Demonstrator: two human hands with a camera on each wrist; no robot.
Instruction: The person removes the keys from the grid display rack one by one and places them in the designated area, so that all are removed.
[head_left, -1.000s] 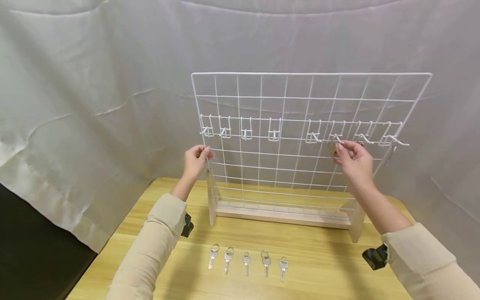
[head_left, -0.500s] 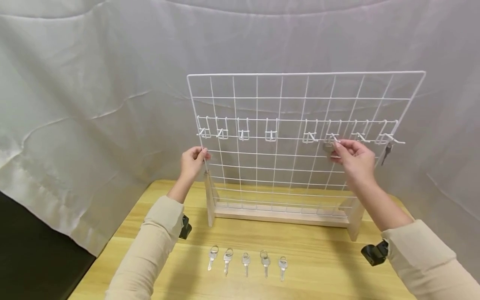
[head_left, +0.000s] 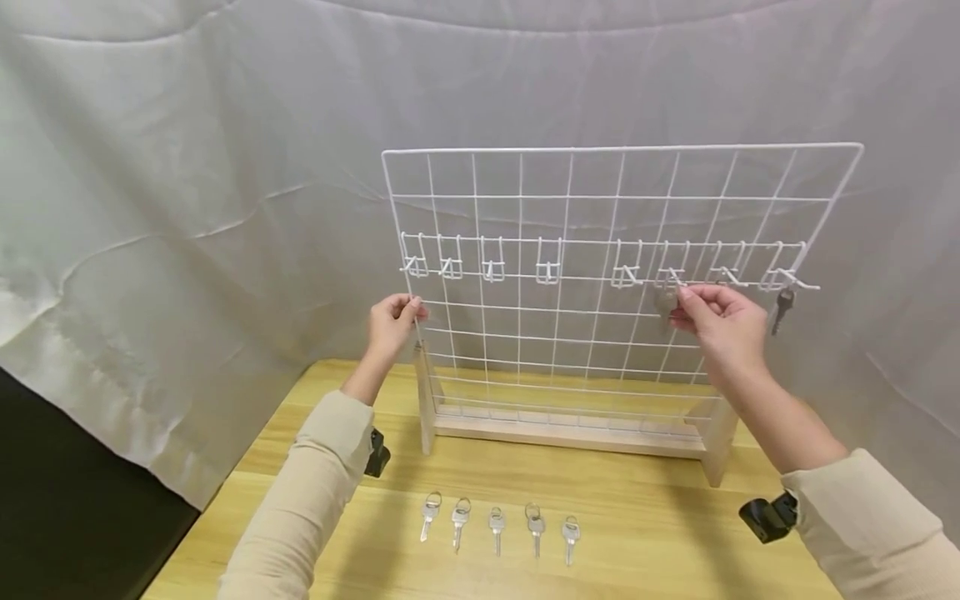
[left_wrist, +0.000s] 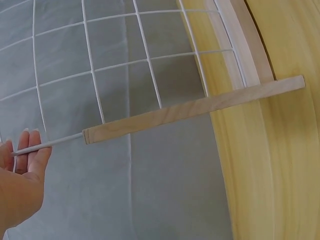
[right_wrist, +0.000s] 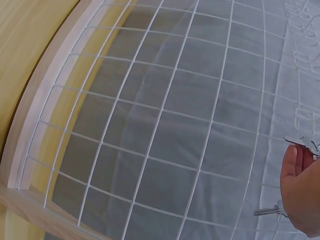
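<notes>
A white wire grid panel stands upright in a wooden base, with a row of white hooks across it. My left hand grips the panel's left edge wire between thumb and fingers; in the left wrist view the fingers curl round that wire. At the third hook from the right, my right hand pinches a key, which looks blurred in the head view. Its ring is mostly hidden by the fingers. Another key hangs from the rightmost hook.
Several keys with rings lie in a row on the yellow wooden table in front of the base. A grey curtain surrounds the table behind. A hanging key shows below my right hand in its wrist view.
My right hand has shifted slightly rightward from the hook's tip. The key on the rightmost hook has turned to show more of its face. My left hand keeps its grip.
</notes>
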